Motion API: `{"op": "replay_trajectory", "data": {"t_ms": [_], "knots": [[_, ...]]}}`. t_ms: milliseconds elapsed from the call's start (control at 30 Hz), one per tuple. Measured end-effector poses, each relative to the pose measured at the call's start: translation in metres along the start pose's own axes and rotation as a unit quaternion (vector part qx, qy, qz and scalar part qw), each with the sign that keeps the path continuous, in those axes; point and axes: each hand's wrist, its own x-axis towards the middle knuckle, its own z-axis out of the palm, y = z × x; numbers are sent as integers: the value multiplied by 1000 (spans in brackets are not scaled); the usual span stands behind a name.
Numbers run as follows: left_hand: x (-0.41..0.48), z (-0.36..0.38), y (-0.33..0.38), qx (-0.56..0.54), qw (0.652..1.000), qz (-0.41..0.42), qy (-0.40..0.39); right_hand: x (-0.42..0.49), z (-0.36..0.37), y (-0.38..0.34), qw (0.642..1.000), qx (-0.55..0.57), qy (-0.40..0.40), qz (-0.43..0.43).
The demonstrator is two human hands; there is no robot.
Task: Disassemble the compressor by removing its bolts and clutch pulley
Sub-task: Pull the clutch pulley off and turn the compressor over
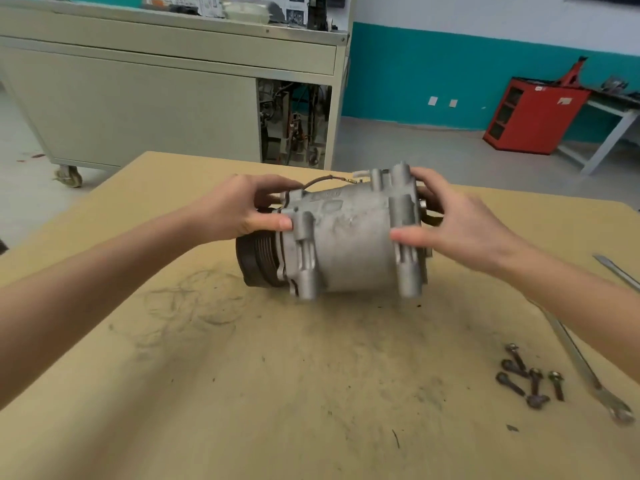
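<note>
Compressor [349, 237] is lying on its side in the middle of the table [242, 375], held at both ends. The left hand [239, 209] has its thumb pressed on the front flange and its fingers curled over the top, right above the clutch pulley [258, 261]. The right hand [453, 220] does the same at the rear: thumb on the back flange, fingers wrapped round the end cap. So both hands are clamped on the body, nothing loose in either.

Five bolts [530, 375] sit in a little pile well below and to the right of the right-hand fingers, with a long wrench [585, 368] just beside them.

My read: the bolt step looks mostly done and the pulley is next, since it's on the nose just under the left fingers. Looks like the unit is being turned or repositioned. The next move probably calls for getting the pulley face somewhere reachable and bracing the body so it can't roll. I can't see the pulley's centre fastener from here.
</note>
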Motion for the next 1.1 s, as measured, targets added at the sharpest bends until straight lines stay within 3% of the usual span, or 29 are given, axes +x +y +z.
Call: {"op": "replay_trajectory", "data": {"t_ms": [100,300,400,467,567,633,700,733,833,933,1100], "knots": [[0,6,-5,-24,998,-13,49,37,-9,5,995,50,-53,68],[18,20,-6,20,999,-47,2,73,-13,34,959,124,-135,215],[37,22,-2,73,997,-36,-1,55,-19,46,955,49,-149,251],[48,23,-1,91,995,-22,-17,44,-29,44,975,-65,-92,194],[57,23,0,86,996,-19,-28,37,-43,22,986,-165,7,25],[57,25,-1,94,995,-24,-15,39,-42,10,984,-158,-52,-69],[55,27,-3,124,992,-18,0,40,-35,8,965,-199,-140,-96],[54,28,-3,141,990,-14,4,38,-30,11,963,-203,-146,-104],[51,29,-3,177,984,-18,15,22,-16,23,979,-96,-7,-178],[46,29,-6,166,985,-8,38,0,8,23,970,-51,109,-209],[42,24,-10,154,987,-2,35,-16,29,1,940,-148,187,-242]]}}
